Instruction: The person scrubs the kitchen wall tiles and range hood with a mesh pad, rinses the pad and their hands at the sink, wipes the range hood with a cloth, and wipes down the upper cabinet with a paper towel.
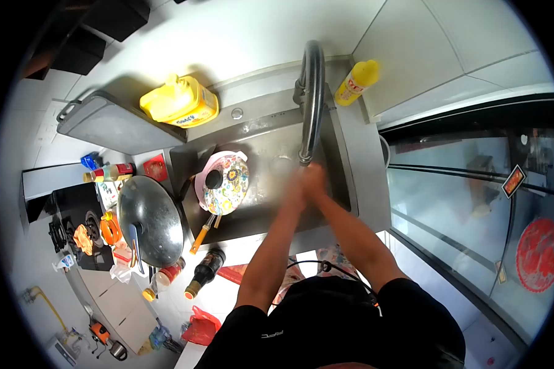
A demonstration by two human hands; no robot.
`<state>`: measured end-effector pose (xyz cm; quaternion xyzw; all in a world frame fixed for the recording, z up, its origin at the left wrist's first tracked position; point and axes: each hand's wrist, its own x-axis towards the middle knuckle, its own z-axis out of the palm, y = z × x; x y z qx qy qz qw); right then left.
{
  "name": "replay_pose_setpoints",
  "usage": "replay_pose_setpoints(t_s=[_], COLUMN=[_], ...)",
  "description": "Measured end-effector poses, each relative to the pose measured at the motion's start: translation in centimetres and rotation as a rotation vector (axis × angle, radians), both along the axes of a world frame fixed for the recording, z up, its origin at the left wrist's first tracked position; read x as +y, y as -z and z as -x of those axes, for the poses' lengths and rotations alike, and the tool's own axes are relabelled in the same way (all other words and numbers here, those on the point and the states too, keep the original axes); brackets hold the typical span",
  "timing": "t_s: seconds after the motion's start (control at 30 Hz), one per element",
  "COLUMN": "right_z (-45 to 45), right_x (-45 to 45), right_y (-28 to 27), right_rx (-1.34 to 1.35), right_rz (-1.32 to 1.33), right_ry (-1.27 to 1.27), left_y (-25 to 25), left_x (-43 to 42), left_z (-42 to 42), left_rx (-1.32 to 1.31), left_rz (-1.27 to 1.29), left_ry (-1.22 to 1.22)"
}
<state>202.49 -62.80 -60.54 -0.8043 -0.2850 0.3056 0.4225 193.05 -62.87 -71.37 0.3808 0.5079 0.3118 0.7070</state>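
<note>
Person: black short-sleeved shirt, both forearms reaching forward over the sink
Left hand: under the faucet, against or overlapping the other, motion-blurred; fingers wide or narrow, cannot tell
Right hand: same spot, just below the spout, blurred too; any held item, cannot tell
Faucet: dark, curved, its spout end directly above the hands; contact unclear
Sink: metal basin, below and around the hands, set in the counter
Dark bottle: left of the body, lying or tilted unclear, red cap
Clear bottle: beside the dark one, orange cap
Orange handle: sticks out past the sink's near edge
Pink pot: left side of sink, patterned floral cover over it, black knob
Big round lid: left of sink, grey, handle on its near left side
Yellow jug: behind the sink, left part
Yellow bottle: upright, far right corner, near the faucet
Grey board: leans at far left, near the jug
Stove: farther left, black, orange cloth on it
</note>
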Motion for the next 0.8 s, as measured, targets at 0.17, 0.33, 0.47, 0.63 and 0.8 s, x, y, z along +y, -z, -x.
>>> replay_pose_setpoints(t_s=[0.17, 0.33, 0.47, 0.63, 0.8], right_z=[4.3, -0.6, 3.3, -0.2, 0.5], right_x=[-1.9, 0.7, -2.0, 0.4, 0.4], right_y=[-4.9, -3.3, -2.9, -3.1, -6.5], right_rx=[-0.015, 0.164, -0.087, 0.194, 0.201], right_rz=[-0.108, 0.182, 0.114, 0.109, -0.088], right_ry=[0.005, 0.157, -0.001, 0.219, 0.179], left_y=[-2.1, -2.5, -4.8, -1.8, -2.8], left_x=[2.2, 0.2, 0.7, 1.4, 2.6], left_z=[0.2, 0.3, 1.1, 1.0, 0.4], left_rx=[0.019, 0.165, -0.100, 0.013, 0.069], left_rz=[-0.498, -0.292, -0.396, 0.041, -0.128], left_ry=[0.152, 0.119, 0.188, 0.013, -0.028])
